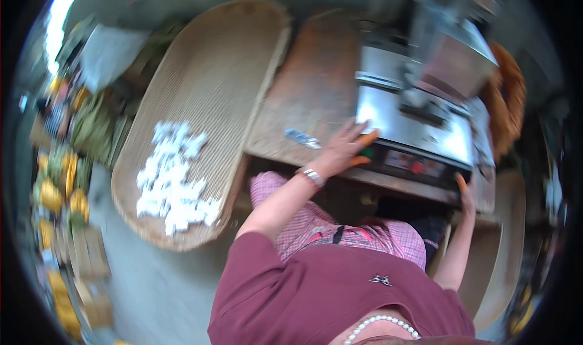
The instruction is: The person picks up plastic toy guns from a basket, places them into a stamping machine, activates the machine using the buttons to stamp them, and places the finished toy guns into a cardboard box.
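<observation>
Spread flat, the left hand point(347, 146) holds nothing; its fingers are wide apart and press down where the wooden table point(310, 96) meets the front left corner of the metal machine point(413, 111). Some fingertips look orange. A shiny watch point(312, 176) sits on that wrist. The right hand point(466, 194) is lower down at the machine's front right corner, touching the edge, and I cannot tell if it grips anything because it is small and partly hidden. The machine is a grey steel box standing on the right part of the table, with a dark strip along its front and a tall part rising behind it, all blurry. A small silvery packet point(302, 138) lies on the table just beside the left hand, not touching it. To the left of the table is a big flat woven tray point(212, 71), long and rounded. A heap of little white pieces point(173, 178) lies on the near half of the tray. Further left, on the floor side, there are yellow and green things point(64, 181), too blurry to tell apart, and some brown boxes point(88, 254) near them. The person wears a dark red top over pink checked cloth, and a string of white beads point(379, 324) shows at the bottom. Another woven thing point(510, 90), brown and round, stands behind the machine on the right.
</observation>
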Demonstrator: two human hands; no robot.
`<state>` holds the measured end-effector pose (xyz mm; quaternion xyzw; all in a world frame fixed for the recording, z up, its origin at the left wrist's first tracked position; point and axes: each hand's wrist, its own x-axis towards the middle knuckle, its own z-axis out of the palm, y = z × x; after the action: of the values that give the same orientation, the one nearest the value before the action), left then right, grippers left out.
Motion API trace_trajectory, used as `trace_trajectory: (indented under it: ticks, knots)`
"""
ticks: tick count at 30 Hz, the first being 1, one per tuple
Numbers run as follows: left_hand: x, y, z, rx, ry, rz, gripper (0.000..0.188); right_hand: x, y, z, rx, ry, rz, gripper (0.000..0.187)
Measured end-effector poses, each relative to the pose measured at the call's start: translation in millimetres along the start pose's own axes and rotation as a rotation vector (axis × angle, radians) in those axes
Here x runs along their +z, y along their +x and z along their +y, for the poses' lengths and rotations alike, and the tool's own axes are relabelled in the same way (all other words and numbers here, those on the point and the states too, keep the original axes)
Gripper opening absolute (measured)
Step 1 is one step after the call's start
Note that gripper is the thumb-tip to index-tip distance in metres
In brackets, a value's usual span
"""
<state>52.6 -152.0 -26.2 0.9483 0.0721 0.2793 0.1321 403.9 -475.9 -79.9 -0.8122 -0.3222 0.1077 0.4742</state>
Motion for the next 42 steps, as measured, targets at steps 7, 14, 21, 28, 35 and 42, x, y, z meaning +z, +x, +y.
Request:
trace_trajectory:
  ticks: [7, 14, 21, 28, 35, 42]
  knots:
    - [-41, -26, -57, -0.110, -0.332, 0.295, 0.055, -8, 0, 4, -0.005, -0.056, 0.044, 0.069]
    - [-136, -286, -335, -1.064, 0.716, 0.011, 0.063, -43, -11, 22, 0.167, 0.291, -0.020, 0.058]
    - [-137, -322, -371, -1.197, 0.562, -0.055, 0.042, -13, -11, -58, 0.045, 0.086, 0.215, 0.065]
    - [-131, -25, -129, -0.476, -0.603, 0.666, 0.036, 42, 56, -146, -0.301, -0.382, 0.098, 0.039]
    - [-10, 22, 13, -0.120, -0.128, 0.327, 0.045, 96, 111, -166, -0.582, -0.163, 0.144, 0.031]
    - [12, 112, 39, -0.047, -0.011, 0.370, 0.041, 20, 87, -163, -0.701, -0.281, 0.594, 0.025]
